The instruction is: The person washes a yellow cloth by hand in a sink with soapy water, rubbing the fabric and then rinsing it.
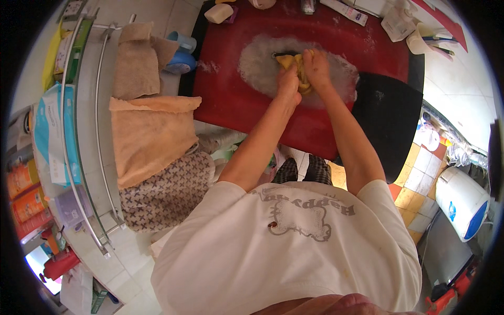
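Over the basin (pixel 220 94) of a red and black washstand, both my hands grip one bunched, twisted yellow cloth (pixel 302 75). My left hand (pixel 289 83) is closed around its left and lower part, and a loose corner pokes out above the thumb. My right hand (pixel 317 69) clasps its upper right side. Below the cloth, cloudy water or suds (pixel 258 63) cover the bottom of the basin. A dark opening, perhaps the drain, shows just above the cloth. My fingers hide much of the cloth.
A bar of soap (pixel 219 13) lies at the far left corner, a tube (pixel 346 12) and a pump bottle (pixel 398 24) at the back right. A cup with toothbrushes (pixel 419 39) stands beside them. Several towels (pixel 155 138) hang from a metal rail on the left.
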`<state>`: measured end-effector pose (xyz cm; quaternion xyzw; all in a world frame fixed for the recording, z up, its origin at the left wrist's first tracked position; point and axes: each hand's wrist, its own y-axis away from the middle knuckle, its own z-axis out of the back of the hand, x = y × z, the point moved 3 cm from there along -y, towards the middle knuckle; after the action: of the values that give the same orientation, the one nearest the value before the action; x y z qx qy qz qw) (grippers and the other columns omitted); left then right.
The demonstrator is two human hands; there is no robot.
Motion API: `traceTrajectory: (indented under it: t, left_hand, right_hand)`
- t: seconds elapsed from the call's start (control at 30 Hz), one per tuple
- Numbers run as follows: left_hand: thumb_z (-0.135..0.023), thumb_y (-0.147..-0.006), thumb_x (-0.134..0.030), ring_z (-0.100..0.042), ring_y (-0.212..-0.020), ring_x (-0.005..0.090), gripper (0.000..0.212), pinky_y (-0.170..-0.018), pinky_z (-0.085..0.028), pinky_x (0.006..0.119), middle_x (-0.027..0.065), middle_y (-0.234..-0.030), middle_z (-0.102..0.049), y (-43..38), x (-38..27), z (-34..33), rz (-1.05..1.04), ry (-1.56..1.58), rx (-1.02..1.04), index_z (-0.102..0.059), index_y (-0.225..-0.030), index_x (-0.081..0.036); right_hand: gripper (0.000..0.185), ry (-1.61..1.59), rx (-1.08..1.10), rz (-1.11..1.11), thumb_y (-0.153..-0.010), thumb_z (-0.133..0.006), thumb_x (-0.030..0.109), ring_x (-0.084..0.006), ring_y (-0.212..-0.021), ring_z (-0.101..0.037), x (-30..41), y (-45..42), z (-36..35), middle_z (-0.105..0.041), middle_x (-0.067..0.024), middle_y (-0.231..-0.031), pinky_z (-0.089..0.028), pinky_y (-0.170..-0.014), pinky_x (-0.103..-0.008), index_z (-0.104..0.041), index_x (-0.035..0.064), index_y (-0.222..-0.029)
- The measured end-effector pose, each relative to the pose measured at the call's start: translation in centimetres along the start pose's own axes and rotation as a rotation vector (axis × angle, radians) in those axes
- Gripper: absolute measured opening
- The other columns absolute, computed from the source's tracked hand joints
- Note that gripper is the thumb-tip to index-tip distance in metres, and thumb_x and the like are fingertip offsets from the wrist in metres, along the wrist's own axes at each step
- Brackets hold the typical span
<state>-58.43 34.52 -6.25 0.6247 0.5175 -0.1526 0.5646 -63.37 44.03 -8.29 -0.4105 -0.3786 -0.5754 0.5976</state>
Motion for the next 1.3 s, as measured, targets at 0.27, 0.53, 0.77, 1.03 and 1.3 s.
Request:
traceTrajectory:
  t: [0.27,0.53,0.77,1.03,1.3]
  left_hand:
    - [-0.049,-0.096,-0.031,-0.056,-0.102,0.0185,0.032,-0.085,-0.049,0.035,0.01,-0.112,-0.057,0.5,-0.8,-0.2,0.032,0.043,0.006,-0.055,-0.113,-0.004]
    - [-0.043,-0.098,-0.031,-0.059,-0.096,0.0202,0.033,-0.083,-0.05,0.036,0.009,-0.109,-0.059,-3.9,1.0,4.0,-0.115,-0.245,0.389,-0.052,-0.115,-0.005]
    - [-0.042,-0.099,-0.032,-0.054,-0.111,0.0232,0.038,-0.092,-0.048,0.039,0.0106,-0.122,-0.055,0.9,1.3,0.5,0.087,0.078,0.085,-0.049,-0.126,-0.007]
    - [-0.039,-0.1,-0.034,-0.054,-0.109,0.0214,0.039,-0.092,-0.046,0.036,0.01,-0.12,-0.055,2.1,0.0,0.5,0.133,0.052,-0.022,-0.051,-0.122,-0.005]
    - [-0.049,-0.095,-0.019,-0.039,-0.129,0.0338,0.045,-0.109,-0.034,0.05,0.0192,-0.141,-0.037,3.5,-4.3,5.9,0.054,0.274,0.087,-0.039,-0.133,0.003]
  right_hand:
    - [0.021,0.105,-0.007,0.122,-0.089,-0.056,0.017,-0.0416,-0.089,-0.057,3.8,3.0,-0.2,-0.058,-0.0261,-0.083,-0.048,-0.079,-0.046,-0.059,-0.0028,-0.083]
    - [0.034,0.151,-0.121,0.173,-0.092,-0.047,0.025,-0.0446,-0.08,-0.061,5.0,2.9,-0.6,-0.063,-0.027,-0.09,-0.048,-0.075,-0.0505,-0.06,-0.0046,-0.082]
    - [0.029,0.016,0.091,-0.035,-0.086,-0.054,0.026,-0.0455,-0.086,-0.059,2.5,1.1,1.9,-0.063,-0.0269,-0.093,-0.047,-0.08,-0.0492,-0.059,-0.0015,-0.08]
    - [0.026,0.098,-0.114,0.088,-0.089,-0.058,0.028,-0.041,-0.084,-0.06,4.5,5.1,-0.6,-0.058,-0.0246,-0.094,-0.049,-0.077,-0.0412,-0.06,0.0032,-0.082]
    - [0.037,-1.208,0.022,-0.773,-0.099,-0.048,0.026,-0.0319,-0.109,-0.058,2.1,4.1,5.6,-0.055,-0.0192,-0.123,-0.048,-0.094,-0.0414,-0.048,-0.0032,-0.122]
